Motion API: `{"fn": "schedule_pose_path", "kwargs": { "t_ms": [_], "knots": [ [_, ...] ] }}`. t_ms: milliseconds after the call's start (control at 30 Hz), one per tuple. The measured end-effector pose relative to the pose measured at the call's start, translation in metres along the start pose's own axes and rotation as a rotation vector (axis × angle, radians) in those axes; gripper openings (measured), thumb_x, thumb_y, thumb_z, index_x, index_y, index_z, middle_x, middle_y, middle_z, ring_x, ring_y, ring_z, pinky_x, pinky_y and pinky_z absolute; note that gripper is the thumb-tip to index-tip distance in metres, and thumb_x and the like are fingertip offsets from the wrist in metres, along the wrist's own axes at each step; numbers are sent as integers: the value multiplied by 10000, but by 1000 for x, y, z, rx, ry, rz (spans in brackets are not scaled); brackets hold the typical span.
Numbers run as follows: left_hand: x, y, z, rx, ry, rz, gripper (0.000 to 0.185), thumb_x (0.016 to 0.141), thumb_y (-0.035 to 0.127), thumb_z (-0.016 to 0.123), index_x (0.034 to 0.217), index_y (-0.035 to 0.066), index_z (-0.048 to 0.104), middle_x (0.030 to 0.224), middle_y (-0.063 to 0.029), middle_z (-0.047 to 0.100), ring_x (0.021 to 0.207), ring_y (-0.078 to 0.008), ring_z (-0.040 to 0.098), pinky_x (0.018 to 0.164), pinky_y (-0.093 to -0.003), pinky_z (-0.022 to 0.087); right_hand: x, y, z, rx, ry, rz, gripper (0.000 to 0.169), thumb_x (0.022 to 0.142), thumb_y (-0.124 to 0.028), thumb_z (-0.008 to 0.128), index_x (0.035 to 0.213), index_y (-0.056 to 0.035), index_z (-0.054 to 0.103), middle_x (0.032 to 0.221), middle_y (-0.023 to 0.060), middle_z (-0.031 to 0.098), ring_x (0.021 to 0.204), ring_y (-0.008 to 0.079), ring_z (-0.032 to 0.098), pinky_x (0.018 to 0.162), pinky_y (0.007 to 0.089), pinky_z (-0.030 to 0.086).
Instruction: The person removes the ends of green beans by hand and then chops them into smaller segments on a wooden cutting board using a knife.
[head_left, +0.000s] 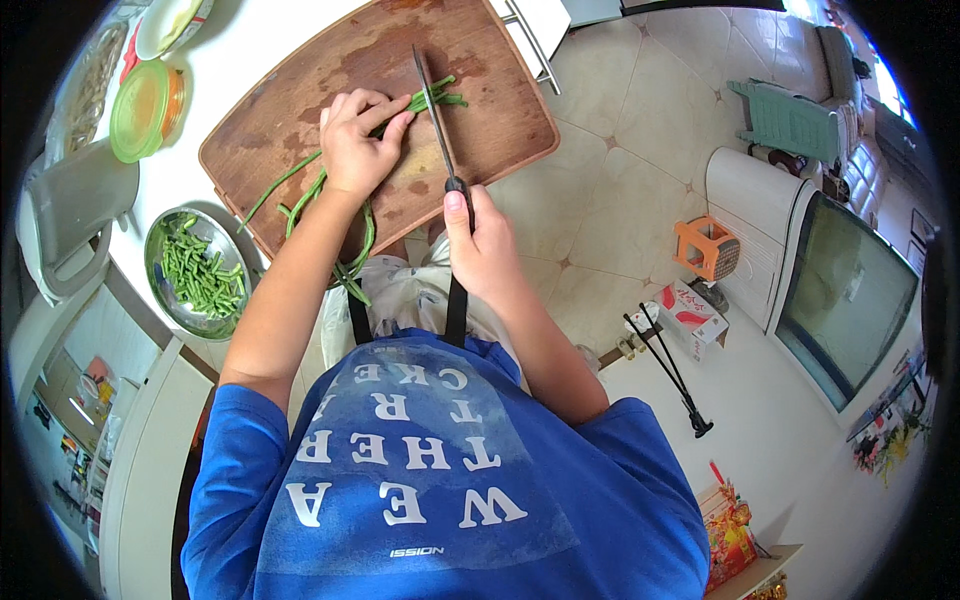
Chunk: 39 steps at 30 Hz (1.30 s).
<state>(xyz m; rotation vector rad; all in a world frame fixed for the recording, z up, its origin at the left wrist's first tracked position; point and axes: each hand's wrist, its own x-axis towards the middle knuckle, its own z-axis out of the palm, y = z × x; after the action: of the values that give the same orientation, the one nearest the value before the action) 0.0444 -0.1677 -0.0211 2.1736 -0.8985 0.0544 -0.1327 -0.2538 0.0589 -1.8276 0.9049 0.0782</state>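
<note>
A bundle of long green beans (306, 196) lies across the wooden cutting board (495, 112), with its lower ends hanging over the near edge. My left hand (361, 139) presses the beans down near their far ends, fingers bent around them. In my right hand (484, 240) is the black handle of a kitchen knife (435, 112). The blade stands edge down across the beans, just right of my left fingertips, and short bean ends stick out beyond it. At the left, a metal bowl (154, 255) holds many cut green bean pieces (199, 277).
Left of the board stand a container with a green lid (140, 111), a white bowl (169, 26) and a grey-white plastic pitcher (75, 210). A metal handle (536, 49) is beside the board's far right edge. An orange stool (705, 246) stands on the tiled floor.
</note>
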Motion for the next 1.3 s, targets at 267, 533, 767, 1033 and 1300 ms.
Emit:
{"fn": "schedule_pose_path", "kwargs": {
  "t_ms": [267, 533, 767, 1033, 1300],
  "knots": [
    [-1, 0, 1, 48, 24, 16, 181, 746, 197, 803, 925, 176, 794, 872, 11, 659, 840, -211, 591, 756, -345, 436, 11, -2, -17, 65, -41, -83, 391, 1023, -366, 508, 904, 6, 534, 656, 216, 568, 608, 379, 575, 588, 457, 458],
    [4, 6, -3, 56, -11, 15, 144, 754, 141, 793, 888, 98, 764, 881, -55, 666, 828, -270, 604, 762, -378, 463, 25, -4, -30, 9, -161, -25, 414, 1014, -348, 491, 929, 50, 564, 741, 313, 626, 750, 519, 621, 686, 582, 479],
    [2, 6, -3, 60, -4, 28, 171, 740, 139, 802, 901, 96, 769, 864, -45, 663, 817, -254, 603, 744, -363, 456, 59, -23, -22, -5, -165, -46, 498, 1018, -380, 466, 886, 89, 568, 747, 338, 616, 781, 522, 620, 739, 576, 483],
    [-3, 0, 2, 56, 27, 36, 208, 724, 153, 810, 930, 142, 792, 847, -7, 656, 789, -211, 591, 709, -334, 435, 43, -3, -23, 116, -203, 88, 470, 1018, -408, 458, 999, 37, 607, 880, 333, 628, 901, 502, 617, 775, 535, 475],
    [-1, -2, 3, 9, 74, 16, 185, 718, 165, 820, 898, 139, 787, 797, -11, 643, 769, -215, 594, 696, -335, 441, 85, -27, -35, 240, -244, 7, 455, 1043, -473, 421, 814, -86, 491, 592, -40, 427, 454, 41, 367, 380, 233, 297]
  ]
}}
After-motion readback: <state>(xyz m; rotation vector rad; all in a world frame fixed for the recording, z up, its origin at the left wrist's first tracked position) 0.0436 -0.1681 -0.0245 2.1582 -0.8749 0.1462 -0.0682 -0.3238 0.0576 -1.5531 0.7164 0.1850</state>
